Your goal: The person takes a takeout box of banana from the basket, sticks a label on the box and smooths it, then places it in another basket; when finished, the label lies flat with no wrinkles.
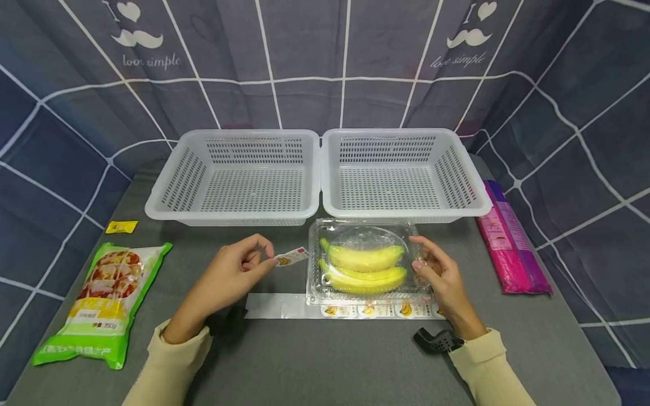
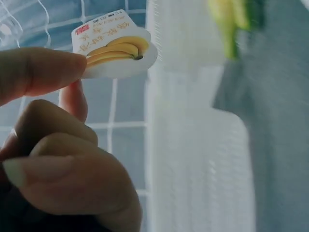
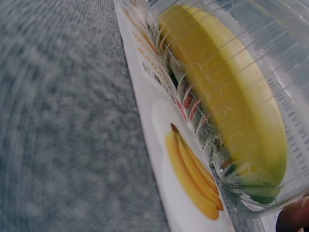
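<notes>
Cream sleeves (image 1: 167, 361), label strip (image 1: 279, 306) partly under clear box (image 1: 313, 259), white baskets (image 1: 233, 215) beyond

Bananas (image 1: 364, 258) lie in the container (image 1: 313, 273), baskets (image 1: 406, 213) behind it, a packet (image 1: 513, 242) farther right

Glare flecks the clear container (image 1: 370, 234); the left-wrist view blurs the basket (image 2: 198, 164).

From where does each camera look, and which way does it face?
Head: worn there, facing forward-down at the plastic clamshell; left hand, right hand, sleeves show.
Left wrist: worn there, facing the banana sticker; fingers show.
Right wrist: worn there, facing the clamshell and a banana; one fingertip shows.
Head and left wrist share the sticker.
</notes>
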### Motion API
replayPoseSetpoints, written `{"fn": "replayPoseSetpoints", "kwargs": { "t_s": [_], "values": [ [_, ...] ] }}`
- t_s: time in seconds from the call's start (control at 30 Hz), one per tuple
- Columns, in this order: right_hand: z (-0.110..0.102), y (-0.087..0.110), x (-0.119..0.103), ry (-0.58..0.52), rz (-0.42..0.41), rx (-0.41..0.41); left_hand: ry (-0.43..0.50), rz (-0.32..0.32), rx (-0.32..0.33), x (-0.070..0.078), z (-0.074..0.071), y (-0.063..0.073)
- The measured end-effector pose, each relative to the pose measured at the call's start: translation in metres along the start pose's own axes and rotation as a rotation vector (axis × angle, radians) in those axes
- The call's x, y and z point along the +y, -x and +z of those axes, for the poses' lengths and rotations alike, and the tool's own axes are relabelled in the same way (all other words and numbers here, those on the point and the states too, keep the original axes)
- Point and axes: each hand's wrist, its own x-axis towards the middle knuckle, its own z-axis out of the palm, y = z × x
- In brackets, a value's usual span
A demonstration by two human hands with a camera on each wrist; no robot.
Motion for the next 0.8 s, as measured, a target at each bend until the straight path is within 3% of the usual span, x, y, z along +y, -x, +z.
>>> {"fn": "replayPoseSetpoints", "kwargs": {
  "t_s": [0.27,0.57,0.67,0.8],
  "values": [
    [-0.001,0.001,0.002,0.009,-0.007,-0.004,0.028,0.059,-0.192,0.036,0.006,-0.028],
    [0.000,0.001,0.000,0.002,-0.011,0.005,0.073,0.042,-0.377,0.065,0.043,-0.070],
    [0.000,0.002,0.000,0.003,-0.009,0.007,0.063,0.043,-0.401,0.071,0.053,-0.082],
    [0.000,0.002,0.000,0.011,-0.003,0.002,-0.003,0.050,-0.386,0.071,0.062,-0.090]
  ]
}}
